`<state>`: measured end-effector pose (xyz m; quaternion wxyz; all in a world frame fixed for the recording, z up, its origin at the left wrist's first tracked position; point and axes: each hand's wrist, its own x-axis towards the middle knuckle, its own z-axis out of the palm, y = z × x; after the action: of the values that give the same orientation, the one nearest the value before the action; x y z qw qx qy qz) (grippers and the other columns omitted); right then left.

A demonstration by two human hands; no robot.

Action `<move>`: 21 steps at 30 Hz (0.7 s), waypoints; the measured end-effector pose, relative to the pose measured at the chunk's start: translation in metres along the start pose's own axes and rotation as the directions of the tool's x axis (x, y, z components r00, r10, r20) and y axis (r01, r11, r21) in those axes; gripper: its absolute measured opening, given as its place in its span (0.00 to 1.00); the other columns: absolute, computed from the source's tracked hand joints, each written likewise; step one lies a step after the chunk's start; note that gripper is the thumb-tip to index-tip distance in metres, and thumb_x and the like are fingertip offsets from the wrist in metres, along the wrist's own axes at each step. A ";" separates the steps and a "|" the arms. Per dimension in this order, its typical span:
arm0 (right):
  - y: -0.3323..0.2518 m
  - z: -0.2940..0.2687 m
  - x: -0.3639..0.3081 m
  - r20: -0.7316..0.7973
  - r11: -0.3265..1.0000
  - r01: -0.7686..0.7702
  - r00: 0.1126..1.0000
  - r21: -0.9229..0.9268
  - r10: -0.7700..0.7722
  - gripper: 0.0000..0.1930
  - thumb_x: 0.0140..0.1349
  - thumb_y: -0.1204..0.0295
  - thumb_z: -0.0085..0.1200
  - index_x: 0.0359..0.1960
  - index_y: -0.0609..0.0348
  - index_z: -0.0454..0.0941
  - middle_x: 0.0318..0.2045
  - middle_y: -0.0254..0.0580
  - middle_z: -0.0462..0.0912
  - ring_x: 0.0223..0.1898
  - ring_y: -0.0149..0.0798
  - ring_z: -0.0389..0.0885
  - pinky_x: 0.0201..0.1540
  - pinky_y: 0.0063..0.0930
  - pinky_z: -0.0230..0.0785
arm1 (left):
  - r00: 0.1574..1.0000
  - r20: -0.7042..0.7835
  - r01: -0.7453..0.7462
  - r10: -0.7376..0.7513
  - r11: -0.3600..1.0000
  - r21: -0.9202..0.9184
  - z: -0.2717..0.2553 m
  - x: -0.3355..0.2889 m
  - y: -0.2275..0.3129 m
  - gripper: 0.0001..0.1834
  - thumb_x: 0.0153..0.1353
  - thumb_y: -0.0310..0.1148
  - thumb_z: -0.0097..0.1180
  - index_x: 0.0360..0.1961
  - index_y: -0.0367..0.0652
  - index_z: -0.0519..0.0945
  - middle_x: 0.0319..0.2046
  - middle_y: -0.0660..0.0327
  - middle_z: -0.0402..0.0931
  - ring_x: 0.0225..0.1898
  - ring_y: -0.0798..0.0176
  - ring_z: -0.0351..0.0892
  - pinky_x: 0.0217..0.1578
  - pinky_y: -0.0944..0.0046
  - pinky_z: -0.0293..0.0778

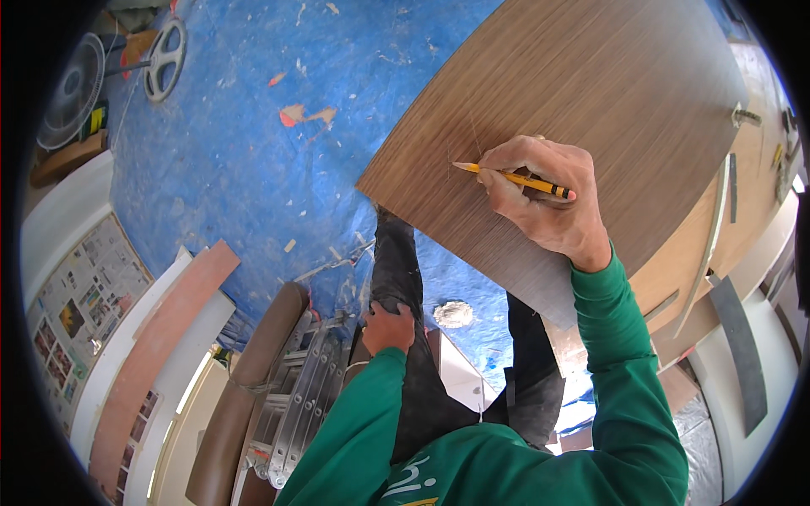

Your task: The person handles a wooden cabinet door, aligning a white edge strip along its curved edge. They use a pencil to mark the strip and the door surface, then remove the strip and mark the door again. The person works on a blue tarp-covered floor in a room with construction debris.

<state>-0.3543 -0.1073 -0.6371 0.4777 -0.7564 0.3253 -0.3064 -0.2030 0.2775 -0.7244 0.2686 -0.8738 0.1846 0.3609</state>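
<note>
My right hand (548, 190) grips a yellow pencil (530, 181) with a pink eraser end. Its sharpened tip points left and is on or just above a brown wood-grain panel (607, 93). Thin pale lines show on the panel around the tip. The panel spreads across the upper right, one corner pointing left over the floor. My left hand (389, 328) rests on my dark trouser leg near the knee, its fingers curled over the cloth; I see no tool in it.
A blue sheet (228, 177) with scraps and stains covers the floor. At lower left lie a folded metal ladder (295, 405), a brown roll (249, 388) and curved boards (160, 363). A fan (72, 93) stands at upper left. Lighter wood panels (696, 244) lie at right.
</note>
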 end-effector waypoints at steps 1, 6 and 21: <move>0.001 0.001 0.000 -0.022 1.000 0.007 1.000 0.005 -0.006 0.09 0.56 0.81 0.73 0.36 0.55 0.87 0.29 0.38 0.89 0.28 0.40 0.89 0.33 0.32 0.80 | 1.000 0.008 0.002 -0.002 1.000 -0.006 -0.001 -0.001 0.000 0.45 0.72 0.60 0.59 0.77 0.33 0.74 0.69 0.30 0.77 0.59 0.27 0.88 0.59 0.35 0.86; -0.003 -0.001 0.001 0.012 1.000 -0.007 1.000 0.006 0.007 0.10 0.53 0.81 0.71 0.36 0.55 0.87 0.28 0.37 0.89 0.27 0.41 0.87 0.31 0.34 0.78 | 1.000 0.009 0.008 -0.008 1.000 -0.001 0.001 0.002 -0.001 0.45 0.72 0.60 0.58 0.77 0.33 0.74 0.70 0.31 0.76 0.59 0.26 0.88 0.60 0.34 0.85; -0.002 -0.002 0.001 0.036 1.000 0.022 0.999 -0.018 -0.021 0.11 0.52 0.82 0.70 0.35 0.53 0.86 0.27 0.36 0.88 0.25 0.41 0.85 0.30 0.33 0.76 | 1.000 -0.005 -0.006 0.006 1.000 0.003 0.001 0.001 -0.001 0.45 0.72 0.60 0.59 0.76 0.33 0.74 0.68 0.31 0.78 0.57 0.27 0.89 0.57 0.34 0.87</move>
<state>-0.3546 -0.1082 -0.6344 0.4732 -0.7694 0.3113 -0.2952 -0.2024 0.2783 -0.7251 0.2681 -0.8738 0.1885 0.3593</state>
